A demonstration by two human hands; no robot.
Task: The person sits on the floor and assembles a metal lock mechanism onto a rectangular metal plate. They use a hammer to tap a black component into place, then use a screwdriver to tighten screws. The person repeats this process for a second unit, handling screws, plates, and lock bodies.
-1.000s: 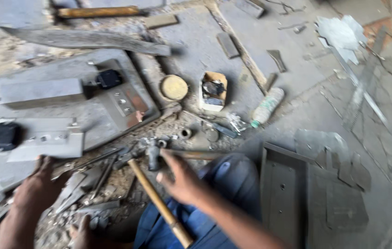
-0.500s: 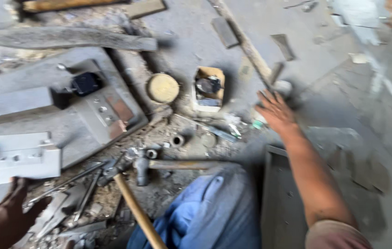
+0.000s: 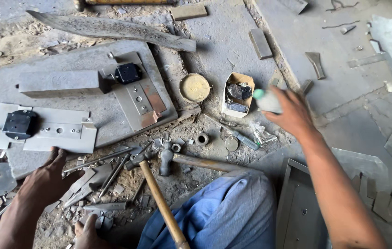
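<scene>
My right hand (image 3: pixel 293 113) is closed around a small pale bottle with a green cap (image 3: pixel 265 99) and holds it in the air just right of a small open cardboard box (image 3: pixel 237 94) of dark bits. My left hand (image 3: pixel 43 182) rests flat on the dusty floor with its fingers spread, among thin metal strips (image 3: pixel 96 177), and holds nothing. Two hammers lie between my hands. One has a light wooden handle (image 3: pixel 159 203) and the other a darker handle (image 3: pixel 205 162). My blue-trousered knee (image 3: pixel 228 212) is at the bottom centre.
A grey stone slab (image 3: pixel 89 106) carries metal plates with black blocks (image 3: pixel 20 124). A round yellowish lid (image 3: pixel 195 87), a washer (image 3: pixel 202 138) and a screwdriver (image 3: pixel 237 134) lie near the box. A metal tray (image 3: pixel 297 207) sits at the lower right, and a long weathered board (image 3: pixel 113 30) lies at the top.
My right hand left the hammers, reached right to the bottle on the floor and has lifted it toward the cardboard box. My left hand stayed on the floor.
</scene>
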